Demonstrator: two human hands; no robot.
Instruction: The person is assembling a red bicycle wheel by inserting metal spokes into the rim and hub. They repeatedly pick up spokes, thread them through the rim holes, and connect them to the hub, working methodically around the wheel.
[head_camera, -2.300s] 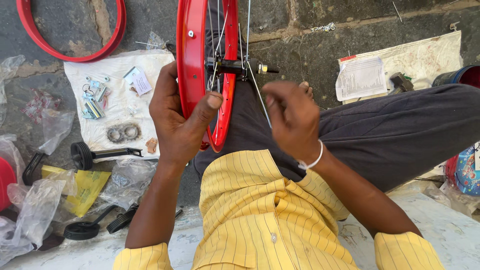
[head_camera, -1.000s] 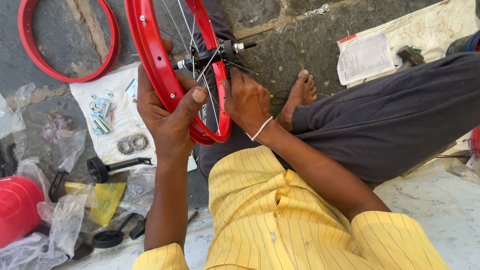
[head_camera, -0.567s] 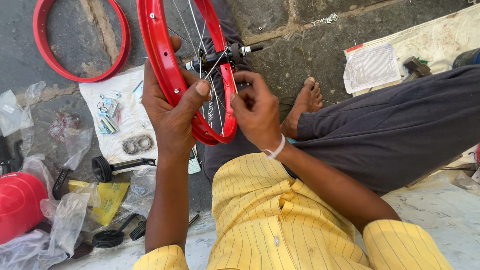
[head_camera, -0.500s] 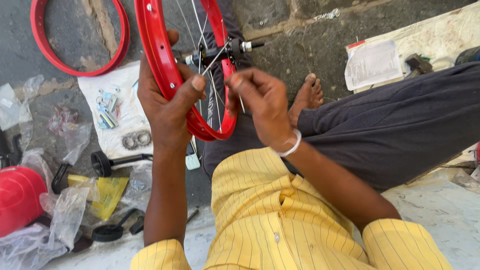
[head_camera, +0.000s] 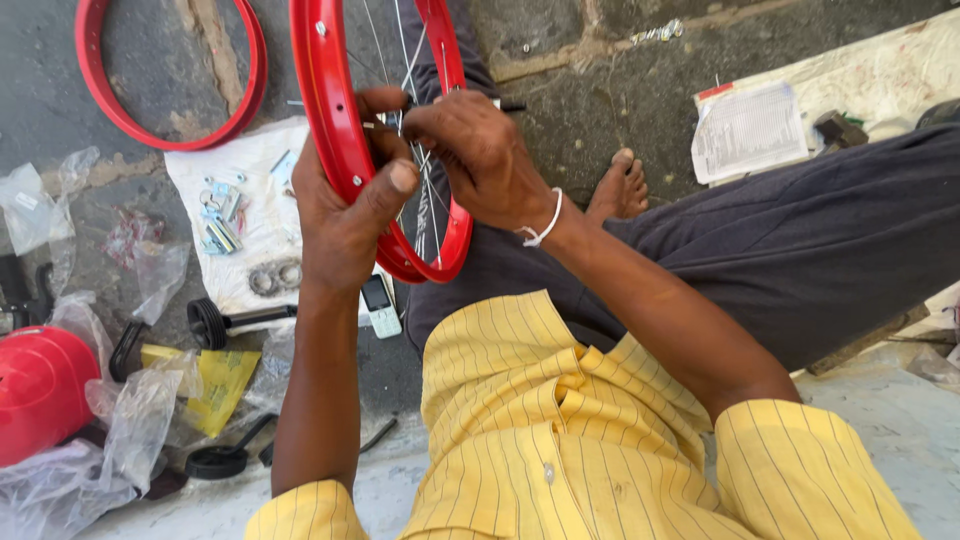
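On stone ground, two hands, left hand (head_camera: 345, 215) and right hand (head_camera: 480, 155), grip one of two red rims (head_camera: 335, 150).

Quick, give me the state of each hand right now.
Left hand: closed around the red wheel rim, thumb over its edge.
Right hand: fingers pinched at the spokes near the hub; what they grip is hidden.

You grip a glossy red painted metal wheel rim (head_camera: 345, 150) strung with thin shiny steel spokes (head_camera: 420, 190). Crinkled clear plastic bags (head_camera: 135, 425) lie on rough grey stone paving (head_camera: 580, 110) beside your matt yellow striped cotton shirt (head_camera: 560, 440).
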